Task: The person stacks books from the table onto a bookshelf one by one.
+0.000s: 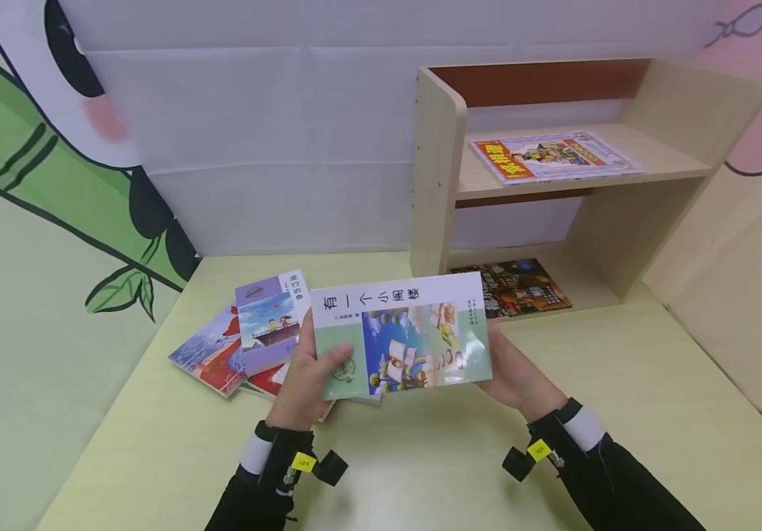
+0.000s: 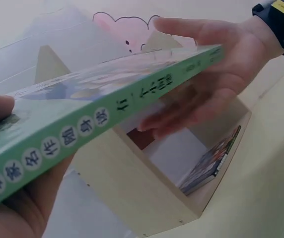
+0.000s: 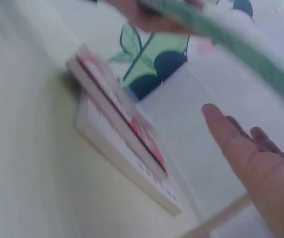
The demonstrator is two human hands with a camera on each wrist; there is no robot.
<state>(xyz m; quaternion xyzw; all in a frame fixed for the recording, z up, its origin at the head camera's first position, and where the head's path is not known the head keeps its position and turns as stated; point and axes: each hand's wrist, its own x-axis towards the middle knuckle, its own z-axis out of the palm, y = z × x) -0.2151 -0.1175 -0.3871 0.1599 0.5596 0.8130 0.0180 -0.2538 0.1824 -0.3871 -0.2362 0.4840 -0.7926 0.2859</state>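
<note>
A green and white paperback book (image 1: 400, 335) with a colourful picture on its cover is held up over the table. My left hand (image 1: 307, 380) grips its left end, thumb on the cover and fingers beneath. My right hand (image 1: 516, 372) is at the book's right end, partly hidden behind it. In the left wrist view this right hand (image 2: 231, 59) has its fingers extended, thumb above the book's level and fingers below. It does not appear to grip the book. The green spine (image 2: 67, 139) faces the left wrist camera.
Several books lie in a loose pile at the left, a purple one (image 1: 261, 361) on top. At the back right stands a wooden shelf unit (image 1: 437, 177). A white-covered book (image 1: 556, 156) lies on its upper shelf, a dark-covered one (image 1: 520, 286) on the lower.
</note>
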